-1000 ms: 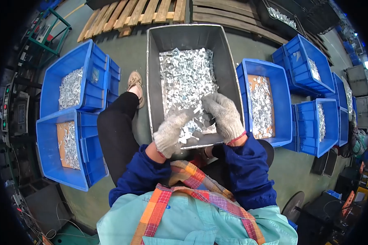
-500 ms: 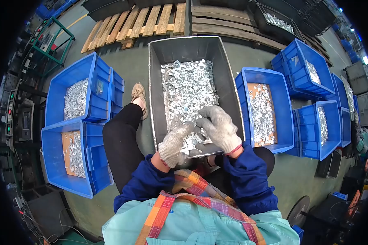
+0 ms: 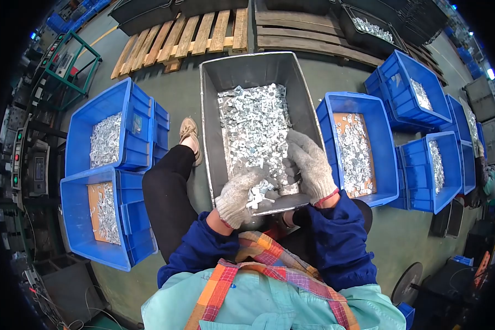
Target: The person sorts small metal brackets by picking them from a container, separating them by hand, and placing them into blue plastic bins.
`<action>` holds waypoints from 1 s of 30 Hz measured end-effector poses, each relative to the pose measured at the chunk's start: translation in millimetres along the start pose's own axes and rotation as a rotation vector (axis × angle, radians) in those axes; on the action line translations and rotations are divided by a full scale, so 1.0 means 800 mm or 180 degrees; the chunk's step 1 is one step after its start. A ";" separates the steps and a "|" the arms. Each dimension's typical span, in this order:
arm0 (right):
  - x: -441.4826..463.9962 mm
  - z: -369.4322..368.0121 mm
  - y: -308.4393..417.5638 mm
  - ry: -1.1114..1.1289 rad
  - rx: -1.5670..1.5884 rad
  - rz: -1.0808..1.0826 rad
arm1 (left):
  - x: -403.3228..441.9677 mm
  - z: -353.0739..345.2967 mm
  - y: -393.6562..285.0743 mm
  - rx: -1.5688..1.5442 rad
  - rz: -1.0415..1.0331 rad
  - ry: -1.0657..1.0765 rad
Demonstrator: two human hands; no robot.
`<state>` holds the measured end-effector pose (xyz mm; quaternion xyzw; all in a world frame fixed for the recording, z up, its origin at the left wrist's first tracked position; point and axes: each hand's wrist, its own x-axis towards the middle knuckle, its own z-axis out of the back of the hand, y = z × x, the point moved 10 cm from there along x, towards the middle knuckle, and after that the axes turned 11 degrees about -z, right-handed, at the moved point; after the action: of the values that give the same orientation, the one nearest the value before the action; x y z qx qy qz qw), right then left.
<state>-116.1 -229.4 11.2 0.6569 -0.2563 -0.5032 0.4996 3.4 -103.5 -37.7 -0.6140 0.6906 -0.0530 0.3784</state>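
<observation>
A large grey bin (image 3: 208, 129) stands in front of me with many small silvery metal parts (image 3: 254, 118) in it. My left hand (image 3: 238, 192), in a pale knitted glove, is over the near left corner of the bin, its fingers curled beside a few parts; what they hold, if anything, is hidden. My right hand (image 3: 312, 168), gloved too, is at the near right side, fingers apart and pointing down at the parts, with nothing visible held in them.
Blue bins with metal parts stand at the left (image 3: 127, 220) and close by at the right (image 3: 388, 148), with more stacked farther right (image 3: 448, 173). Wooden pallets (image 3: 203, 36) lie beyond the grey bin. At the far right edge part of another person (image 3: 490, 184) shows.
The hands have moved apart; my right hand has shifted right and its fingers have spread from a closer grip. The view has tilted, so the bins sit lower in it.
</observation>
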 end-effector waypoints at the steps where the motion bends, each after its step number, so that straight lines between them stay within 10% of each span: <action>1: -0.002 0.000 0.013 0.0045 -0.0320 0.0583 | 0.001 0.003 0.001 0.0078 -0.0044 0.0025; 5: -0.005 -0.013 -0.012 0.0414 0.0337 -0.0482 | 0.011 0.015 -0.001 0.0381 -0.0479 0.0036; 10: -0.003 -0.025 -0.004 0.0699 -0.0517 0.0328 | 0.014 0.015 -0.007 0.0607 -0.0695 -0.0021; 15: -0.020 -0.063 -0.018 0.1084 -0.0442 -0.0727 | 0.007 -0.014 -0.029 0.1877 -0.1647 0.0792; 19: -0.001 -0.048 -0.029 0.0970 0.1490 -0.0760 | 0.003 -0.004 0.001 -0.0152 -0.0091 -0.0072; 23: -0.012 -0.029 0.015 0.1027 0.2704 -0.0419 | 0.006 -0.007 -0.018 -0.0405 -0.0429 -0.0116; 30: -0.020 -0.036 -0.005 0.0755 -0.0728 -0.0647 | 0.007 -0.001 -0.025 -0.0495 -0.0544 -0.0219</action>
<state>-96.2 -203.1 14.0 0.6730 -0.0691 -0.4961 0.5442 19.6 -113.8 -29.2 -0.6996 0.6244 -0.0103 0.3472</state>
